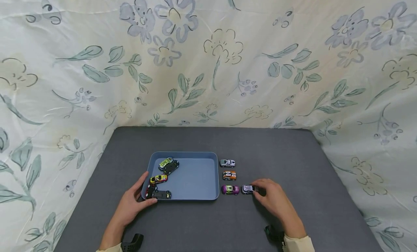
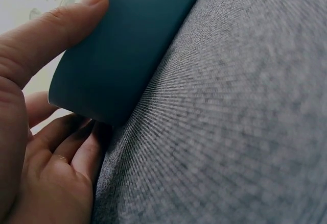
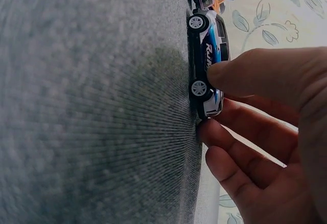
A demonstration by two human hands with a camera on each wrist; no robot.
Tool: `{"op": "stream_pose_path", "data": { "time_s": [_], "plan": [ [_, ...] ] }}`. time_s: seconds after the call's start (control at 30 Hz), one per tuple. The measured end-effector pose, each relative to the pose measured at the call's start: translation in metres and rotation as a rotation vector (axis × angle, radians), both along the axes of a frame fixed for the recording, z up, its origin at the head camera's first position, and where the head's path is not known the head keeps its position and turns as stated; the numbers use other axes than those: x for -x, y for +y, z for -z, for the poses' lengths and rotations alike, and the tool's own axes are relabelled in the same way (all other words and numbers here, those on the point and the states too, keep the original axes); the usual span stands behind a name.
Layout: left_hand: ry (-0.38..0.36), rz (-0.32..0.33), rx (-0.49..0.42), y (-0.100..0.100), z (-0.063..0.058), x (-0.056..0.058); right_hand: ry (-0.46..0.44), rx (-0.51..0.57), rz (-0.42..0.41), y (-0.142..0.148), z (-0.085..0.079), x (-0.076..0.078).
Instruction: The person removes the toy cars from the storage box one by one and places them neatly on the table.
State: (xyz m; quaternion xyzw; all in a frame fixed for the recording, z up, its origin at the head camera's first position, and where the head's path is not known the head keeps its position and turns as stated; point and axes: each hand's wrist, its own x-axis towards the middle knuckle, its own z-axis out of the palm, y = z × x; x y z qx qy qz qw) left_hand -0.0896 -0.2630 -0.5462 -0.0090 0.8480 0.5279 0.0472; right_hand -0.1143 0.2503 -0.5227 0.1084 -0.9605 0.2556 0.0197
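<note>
A blue rectangular tray point(image 1: 195, 176) lies on the table, several toy cars grouped at its left side. My left hand point(image 1: 130, 203) grips its near left corner, thumb along the front wall and fingers round the left side; in the left wrist view the thumb point(image 2: 76, 22) presses the tray wall point(image 2: 115, 66). To the right of the tray, my right hand point(image 1: 272, 197) pinches a white, blue and black toy car point(image 1: 247, 189) by its rear half. In the right wrist view that car point(image 3: 209, 55) stands with its wheels on the cloth, thumb point(image 3: 250, 73) against its side.
Just ahead of the held car is a purple toy car point(image 1: 230, 189). Behind that one stand an orange toy car point(image 1: 229, 175) and a silver-white toy car point(image 1: 227, 163), in a column beside the tray. A floral curtain point(image 1: 208, 63) borders the grey table point(image 1: 208, 223) at the back and sides.
</note>
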Motion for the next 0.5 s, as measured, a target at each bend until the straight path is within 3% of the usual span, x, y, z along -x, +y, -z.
{"op": "stream_pose_path", "data": {
  "time_s": [0.5],
  "plan": [
    [-0.011,0.002,0.041,0.0003,-0.0060,0.0003,-0.025,-0.019,-0.001,0.0003,-0.0004,0.0010]
  ]
}}
